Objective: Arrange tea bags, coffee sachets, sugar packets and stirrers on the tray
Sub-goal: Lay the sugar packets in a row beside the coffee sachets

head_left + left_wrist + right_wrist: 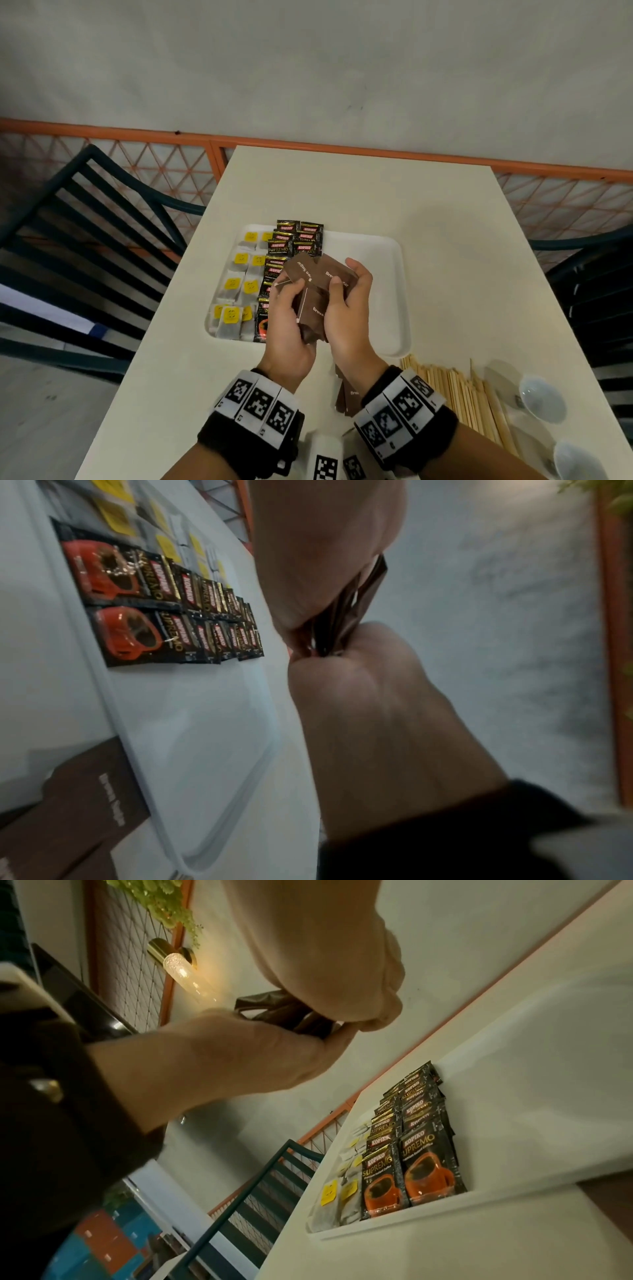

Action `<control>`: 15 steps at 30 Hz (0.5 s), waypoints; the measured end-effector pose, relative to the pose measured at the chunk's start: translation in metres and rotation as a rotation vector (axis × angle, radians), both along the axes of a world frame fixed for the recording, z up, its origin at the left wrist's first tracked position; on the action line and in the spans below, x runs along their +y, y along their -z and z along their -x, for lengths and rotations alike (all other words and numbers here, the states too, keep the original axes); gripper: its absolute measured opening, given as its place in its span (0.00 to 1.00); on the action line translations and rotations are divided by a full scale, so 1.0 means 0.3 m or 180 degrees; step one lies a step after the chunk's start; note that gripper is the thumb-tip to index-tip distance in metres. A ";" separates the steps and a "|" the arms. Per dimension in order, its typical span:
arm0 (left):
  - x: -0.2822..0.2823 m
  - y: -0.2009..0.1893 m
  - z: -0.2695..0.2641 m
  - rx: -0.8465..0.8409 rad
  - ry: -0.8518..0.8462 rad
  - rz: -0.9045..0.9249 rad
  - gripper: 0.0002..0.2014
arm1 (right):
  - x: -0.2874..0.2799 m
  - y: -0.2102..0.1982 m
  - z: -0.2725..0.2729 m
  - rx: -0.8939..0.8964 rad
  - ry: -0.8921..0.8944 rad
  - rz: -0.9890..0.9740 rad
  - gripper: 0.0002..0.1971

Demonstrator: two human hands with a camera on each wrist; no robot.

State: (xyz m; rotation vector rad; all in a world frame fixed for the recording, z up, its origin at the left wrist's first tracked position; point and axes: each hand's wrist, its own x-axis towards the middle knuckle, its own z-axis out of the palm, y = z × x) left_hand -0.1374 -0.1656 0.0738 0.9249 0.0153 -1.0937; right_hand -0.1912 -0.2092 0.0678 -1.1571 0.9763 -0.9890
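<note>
While both hands hold a fanned bunch of brown sugar packets (pixel 317 294) above the near middle of the tray (pixel 394 274), the left hand (pixel 287 325) pinches one packet with thumb and fingers and the right hand (pixel 346 308) curls round the rest of the stack. The tray lies on the bench (pixel 376 192), directly under and beyond the hands. Its left part is filled: tea bags (pixel 236 291) in columns at the far left, coffee sachets (pixel 291 240) in two columns just beside them, both running away from the person. The bare strip of tray lies to the right of the sachets, so the right hand looks nearer to it. I judge the next move is to lay the packets there with their long sides along the same line as the sachets.

More sugar packets (pixel 346 394) lie on the bench near the right wrist, and the wooden stirrers (pixel 462 394) sit in a heap off the tray's near right corner, not yet placed. Two plastic spoons (pixel 541 397) lie to the right of the stirrers.
</note>
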 end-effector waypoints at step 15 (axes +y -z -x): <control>-0.058 -0.024 -0.011 -0.0393 -0.0111 0.0297 0.34 | -0.075 -0.001 -0.067 0.0309 0.0240 0.0549 0.19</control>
